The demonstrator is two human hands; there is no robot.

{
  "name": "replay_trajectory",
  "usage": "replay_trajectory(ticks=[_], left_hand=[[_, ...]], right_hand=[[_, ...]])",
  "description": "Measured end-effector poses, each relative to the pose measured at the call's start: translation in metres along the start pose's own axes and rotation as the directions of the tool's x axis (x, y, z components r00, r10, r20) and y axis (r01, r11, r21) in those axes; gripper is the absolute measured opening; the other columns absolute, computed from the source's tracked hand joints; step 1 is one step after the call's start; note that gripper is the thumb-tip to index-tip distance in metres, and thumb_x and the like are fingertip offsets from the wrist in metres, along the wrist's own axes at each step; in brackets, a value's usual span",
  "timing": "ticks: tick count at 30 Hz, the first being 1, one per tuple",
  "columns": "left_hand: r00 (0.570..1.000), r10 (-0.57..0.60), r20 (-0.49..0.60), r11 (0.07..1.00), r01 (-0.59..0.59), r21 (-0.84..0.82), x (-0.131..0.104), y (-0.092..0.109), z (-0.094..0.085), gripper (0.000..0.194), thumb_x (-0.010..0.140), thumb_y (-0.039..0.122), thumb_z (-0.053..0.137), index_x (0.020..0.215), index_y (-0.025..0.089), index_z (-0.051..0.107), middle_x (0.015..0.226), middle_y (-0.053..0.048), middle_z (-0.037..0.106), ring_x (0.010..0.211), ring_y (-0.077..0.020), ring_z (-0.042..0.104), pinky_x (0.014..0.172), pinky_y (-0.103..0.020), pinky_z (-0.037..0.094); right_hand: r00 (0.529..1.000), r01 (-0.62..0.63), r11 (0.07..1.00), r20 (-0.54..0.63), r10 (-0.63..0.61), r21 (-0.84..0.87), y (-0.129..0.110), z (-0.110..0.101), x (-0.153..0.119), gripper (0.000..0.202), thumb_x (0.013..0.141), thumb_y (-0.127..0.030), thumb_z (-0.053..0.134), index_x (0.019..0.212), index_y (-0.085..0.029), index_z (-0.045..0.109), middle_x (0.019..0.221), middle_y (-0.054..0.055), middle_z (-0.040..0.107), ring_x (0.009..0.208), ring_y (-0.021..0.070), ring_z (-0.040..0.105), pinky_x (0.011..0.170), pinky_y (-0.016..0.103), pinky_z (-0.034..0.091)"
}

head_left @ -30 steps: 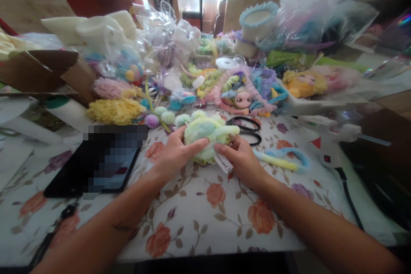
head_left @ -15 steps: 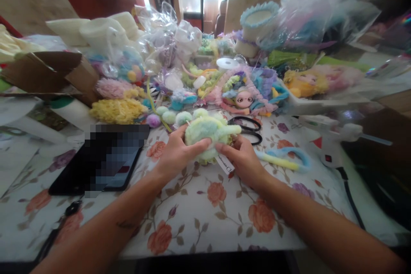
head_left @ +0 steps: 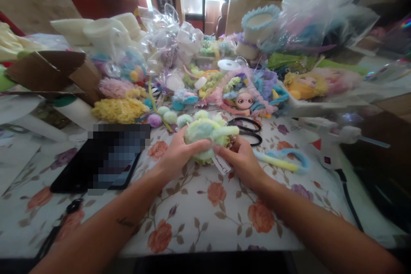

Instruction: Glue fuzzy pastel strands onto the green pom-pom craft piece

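Note:
Between my two hands sits a pale green and yellow fluffy craft piece (head_left: 199,130), with a fuzzy stem sticking out to the right and a ruffled lower edge. My left hand (head_left: 183,147) grips its left side, thumb across the front. On the right side my right hand (head_left: 239,154) pinches it, close to a white printed ribbon tag (head_left: 221,165) hanging below. The fingers behind the piece are hidden. Just behind my right hand lie black-handled scissors (head_left: 247,130). A blue and yellow fuzzy stem (head_left: 285,162) rests bent on the cloth to the right.
A tablet (head_left: 105,158) lies at the left on the flowered tablecloth (head_left: 195,222). A glue gun (head_left: 334,141) with a cable stands at the right. Pom-poms (head_left: 168,115), a doll head (head_left: 244,100), a ribbon spool (head_left: 226,65) and plastic bags (head_left: 186,40) crowd the back.
Both hands keep their hold on the craft piece, which has barely moved. The ribbon tag hangs slightly further left. The whole view has shifted a little.

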State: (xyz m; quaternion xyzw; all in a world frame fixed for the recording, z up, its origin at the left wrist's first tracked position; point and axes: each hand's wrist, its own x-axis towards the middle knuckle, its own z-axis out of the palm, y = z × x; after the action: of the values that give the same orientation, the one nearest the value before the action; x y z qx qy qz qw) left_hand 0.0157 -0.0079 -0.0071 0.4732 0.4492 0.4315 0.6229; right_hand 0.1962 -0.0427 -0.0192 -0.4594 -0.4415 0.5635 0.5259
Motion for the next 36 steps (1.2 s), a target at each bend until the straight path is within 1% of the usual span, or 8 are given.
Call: replay_trajectory(ticks=[3,8,14,20,24,26,30,36], left_hand=[[1.0,-0.018,-0.001,0.997,0.018,-0.072,0.001,-0.006,0.0,0.063,0.065,0.03,0.097,0.122,0.019,0.072,0.113,-0.009,0.081,0.098,-0.0279,0.076,0.079,-0.032,0.059],[0.999,0.002,0.032,0.989,0.003,-0.146,-0.003,-0.005,0.006,0.051,0.067,0.027,0.093,0.114,0.019,0.076,0.106,-0.007,0.081,0.089,-0.0244,0.075,0.078,-0.032,0.059],[1.0,-0.011,0.027,0.985,0.016,-0.175,-0.004,-0.002,0.008,0.052,0.063,0.024,0.093,0.111,0.018,0.076,0.099,-0.006,0.081,0.084,-0.0227,0.075,0.074,-0.03,0.059],[0.993,-0.038,0.11,0.974,0.061,-0.218,0.0,0.002,0.006,0.049,0.07,0.037,0.094,0.111,0.018,0.075,0.104,-0.008,0.081,0.094,-0.0256,0.077,0.08,-0.031,0.06],[0.988,-0.049,0.147,0.952,0.091,-0.291,0.003,0.002,0.005,0.043,0.083,0.055,0.081,0.106,0.019,0.075,0.107,-0.009,0.081,0.107,-0.0302,0.076,0.084,-0.036,0.061],[0.986,-0.053,0.158,0.954,0.097,-0.285,0.003,0.003,0.004,0.046,0.08,0.051,0.085,0.111,0.019,0.074,0.112,-0.011,0.08,0.111,-0.0317,0.075,0.087,-0.037,0.061],[0.987,-0.066,0.143,0.973,0.096,-0.211,0.0,0.006,0.004,0.063,0.065,0.026,0.097,0.121,0.019,0.07,0.113,-0.01,0.08,0.106,-0.0302,0.076,0.087,-0.036,0.06],[0.985,-0.066,0.158,0.972,0.099,-0.212,-0.001,0.006,0.004,0.051,0.073,0.03,0.094,0.116,0.019,0.07,0.106,-0.008,0.079,0.096,-0.0236,0.076,0.079,-0.03,0.057]], right_hand=[[1.0,0.001,1.0,0.011,-0.001,0.024,0.001,0.0,0.0,0.038,0.074,-0.043,0.094,0.097,-0.022,0.072,0.086,0.001,0.074,0.083,0.0241,0.071,0.075,0.036,0.057],[0.999,0.027,0.996,0.041,-0.03,0.084,0.001,0.001,0.0,0.045,0.067,-0.035,0.099,0.104,-0.023,0.076,0.1,0.005,0.082,0.097,0.0287,0.076,0.086,0.04,0.061],[0.999,0.028,0.998,0.029,-0.029,0.057,0.001,0.002,0.0,0.044,0.066,-0.039,0.099,0.1,-0.023,0.076,0.103,0.007,0.083,0.102,0.032,0.077,0.09,0.044,0.062],[1.0,0.012,0.998,0.004,-0.012,0.069,0.002,0.0,0.001,0.036,0.074,-0.042,0.092,0.101,-0.024,0.075,0.102,0.004,0.082,0.1,0.0293,0.076,0.088,0.041,0.061],[1.0,0.03,0.997,-0.011,-0.029,0.078,0.007,-0.003,0.003,0.035,0.076,-0.042,0.09,0.102,-0.024,0.076,0.104,0.004,0.081,0.102,0.029,0.076,0.091,0.041,0.06],[0.999,0.031,0.995,-0.015,-0.03,0.09,0.009,-0.004,0.004,0.036,0.078,-0.044,0.089,0.105,-0.023,0.076,0.108,0.006,0.082,0.105,0.03,0.076,0.094,0.043,0.06],[1.0,0.018,0.994,-0.01,-0.017,0.105,0.009,-0.005,0.005,0.04,0.08,-0.049,0.089,0.108,-0.022,0.077,0.112,0.008,0.083,0.11,0.0319,0.076,0.096,0.045,0.06],[0.999,0.033,0.995,-0.005,-0.033,0.099,0.007,-0.005,0.004,0.042,0.079,-0.045,0.092,0.111,-0.024,0.077,0.122,0.008,0.082,0.118,0.0327,0.075,0.101,0.044,0.06]])
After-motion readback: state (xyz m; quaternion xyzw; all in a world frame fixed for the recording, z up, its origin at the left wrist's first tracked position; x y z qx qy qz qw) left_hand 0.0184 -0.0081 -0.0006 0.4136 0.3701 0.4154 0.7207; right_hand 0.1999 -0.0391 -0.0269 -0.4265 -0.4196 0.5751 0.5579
